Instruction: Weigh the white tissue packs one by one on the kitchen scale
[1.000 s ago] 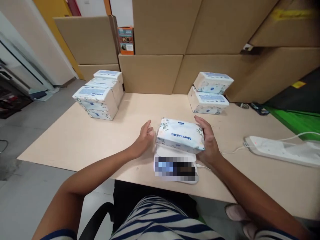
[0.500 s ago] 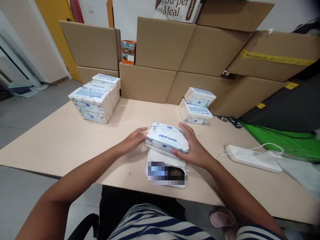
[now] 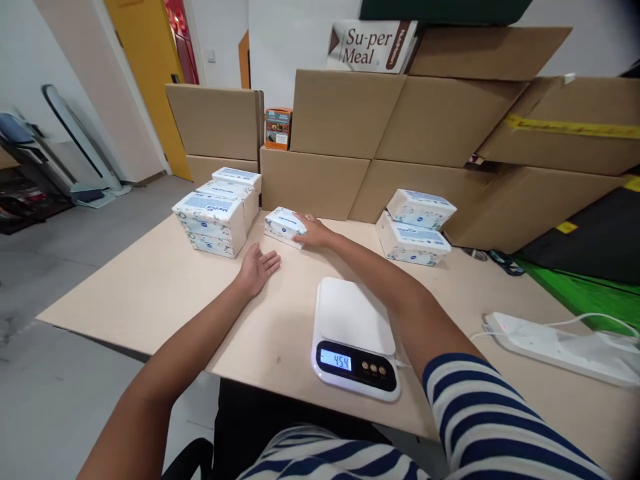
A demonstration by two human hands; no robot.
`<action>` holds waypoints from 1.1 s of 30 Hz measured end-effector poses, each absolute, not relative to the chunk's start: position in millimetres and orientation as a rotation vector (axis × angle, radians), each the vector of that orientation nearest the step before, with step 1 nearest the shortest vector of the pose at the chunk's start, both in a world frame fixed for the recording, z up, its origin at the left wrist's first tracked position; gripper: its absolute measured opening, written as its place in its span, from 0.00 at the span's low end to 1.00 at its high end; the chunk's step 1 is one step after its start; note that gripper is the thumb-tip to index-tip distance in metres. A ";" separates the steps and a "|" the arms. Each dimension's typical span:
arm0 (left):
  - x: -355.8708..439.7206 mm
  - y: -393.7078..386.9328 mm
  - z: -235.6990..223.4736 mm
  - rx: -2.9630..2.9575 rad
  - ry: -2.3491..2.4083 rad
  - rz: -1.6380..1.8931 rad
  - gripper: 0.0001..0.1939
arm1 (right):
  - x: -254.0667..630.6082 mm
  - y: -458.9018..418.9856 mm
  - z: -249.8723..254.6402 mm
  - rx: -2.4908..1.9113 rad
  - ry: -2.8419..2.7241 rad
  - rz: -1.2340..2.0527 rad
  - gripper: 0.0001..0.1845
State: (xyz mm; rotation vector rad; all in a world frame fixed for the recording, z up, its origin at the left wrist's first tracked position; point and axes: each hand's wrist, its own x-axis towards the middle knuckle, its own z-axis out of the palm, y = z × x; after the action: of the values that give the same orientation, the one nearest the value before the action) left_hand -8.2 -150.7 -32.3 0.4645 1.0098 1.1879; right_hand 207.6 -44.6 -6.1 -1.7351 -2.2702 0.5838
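My right hand [image 3: 314,231] is closed on the right end of a white tissue pack [image 3: 283,224] with blue print, at the back of the table beside the left stack. Palm up and fingers spread, my left hand [image 3: 259,269] holds nothing, just in front of the stacked tissue packs [image 3: 213,223] on the left. A white kitchen scale [image 3: 353,317] stands near the front edge under my right forearm. Nothing lies on its plate, and its lit display [image 3: 336,360] reads 45.4.
Two more tissue packs [image 3: 415,237] are stacked at the back right. Cardboard boxes [image 3: 315,183] form a wall behind the table [image 3: 165,293]. On the right lies a white power strip [image 3: 555,350] with cables. A small orange box [image 3: 278,128] sits on a carton ledge.
My right hand has carried the tissue pack off the scale, back and left toward the left stack. My left hand has let go of the pack and turned palm up. The view has shifted.
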 end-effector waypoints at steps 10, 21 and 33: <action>-4.7 -147.1 -51.6 0.611 0.969 1.192 0.12 | 172.8 38.3 1.3 -1.894 -2.393 0.609 0.72; -3.0 -147.7 -53.3 0.640 0.953 1.184 0.15 | 154.3 62.2 -5.8 -1.991 -2.330 0.597 0.71; -5.4 -144.6 -55.1 0.617 0.936 1.172 0.16 | 165.9 75.0 -10.1 -1.856 -2.364 0.615 0.74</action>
State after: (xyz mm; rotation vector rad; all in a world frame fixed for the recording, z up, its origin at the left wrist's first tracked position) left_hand -5.4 -144.6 -55.1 0.6172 0.9359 1.1716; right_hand 165.9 75.0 -10.1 -1.8564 -2.3644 0.6152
